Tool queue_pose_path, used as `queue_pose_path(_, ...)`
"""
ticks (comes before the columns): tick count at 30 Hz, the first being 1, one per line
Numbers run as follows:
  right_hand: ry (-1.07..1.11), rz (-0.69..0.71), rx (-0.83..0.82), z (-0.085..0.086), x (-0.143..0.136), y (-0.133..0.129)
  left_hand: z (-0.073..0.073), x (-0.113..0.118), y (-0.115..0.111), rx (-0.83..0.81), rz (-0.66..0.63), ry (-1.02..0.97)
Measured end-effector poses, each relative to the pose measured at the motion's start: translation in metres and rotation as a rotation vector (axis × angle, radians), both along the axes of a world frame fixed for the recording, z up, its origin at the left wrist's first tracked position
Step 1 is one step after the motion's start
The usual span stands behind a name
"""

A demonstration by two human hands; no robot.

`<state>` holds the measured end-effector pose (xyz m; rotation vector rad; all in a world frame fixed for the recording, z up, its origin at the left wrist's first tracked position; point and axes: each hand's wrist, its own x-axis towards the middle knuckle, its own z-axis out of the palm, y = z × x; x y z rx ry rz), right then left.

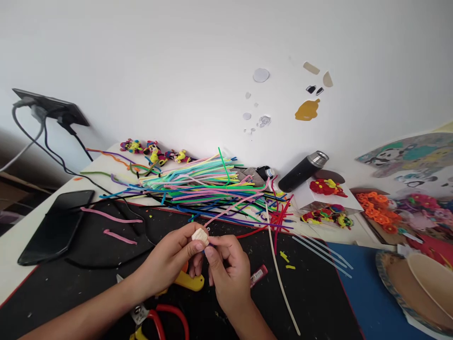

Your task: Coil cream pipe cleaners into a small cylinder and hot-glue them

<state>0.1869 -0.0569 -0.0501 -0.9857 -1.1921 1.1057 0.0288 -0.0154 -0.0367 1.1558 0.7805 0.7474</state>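
Low in the middle of the head view, a small cream coil of pipe cleaner (200, 236) sits between my hands. My left hand (173, 251) is closed on it from the left, thumb and fingers around its side. My right hand (229, 270) pinches at its right edge, and what exactly lies between those fingertips is partly hidden. Beneath the hands is a yellow-handled tool (190, 281), partly covered. Red-handled scissors (173, 315) lie on the black mat below my left forearm. A long cream pipe cleaner (278, 271) stretches over the mat to the right.
A large heap of coloured pipe cleaners (198, 182) lies along the wall, with small colourful figures (154, 152) behind it. A phone (56, 226) is at left, a black thermos (299, 174) leans at right. Pink pieces (111, 216), glue sticks (322, 255) and a bowl (433, 283) lie around.
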Motion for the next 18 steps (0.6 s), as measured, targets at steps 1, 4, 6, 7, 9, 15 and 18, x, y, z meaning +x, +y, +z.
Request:
queue_pose_path(1, 0.000, -0.002, 0.005, -0.001, 0.000, 0.001, 0.000, 0.000, 0.000, -0.003, 0.003, 0.003)
queue_pose_path(4, 0.032, 0.003, 0.002, -0.004, -0.003, 0.003, 0.000, 0.000, 0.001, -0.012, 0.013, 0.015)
queue_pose_path(6, 0.089, 0.016, -0.017, -0.005, -0.005, 0.004, 0.001, 0.001, 0.002, -0.006, 0.023, 0.013)
queue_pose_path(7, 0.115, 0.020, -0.029, -0.004, -0.007, 0.004, 0.002, 0.001, 0.002, 0.000, 0.027, 0.007)
queue_pose_path(9, 0.144, 0.020, -0.055, -0.003, -0.010, 0.005, 0.004, 0.001, 0.002, 0.020, 0.033, -0.011)
queue_pose_path(15, 0.093, 0.049, -0.118, 0.014, -0.010, 0.020, 0.013, -0.005, 0.008, 0.073, 0.070, -0.044)
queue_pose_path(18, 0.048, 0.104, -0.092, 0.023, -0.010, 0.032, 0.020, -0.009, 0.014, 0.108, 0.100, -0.053)
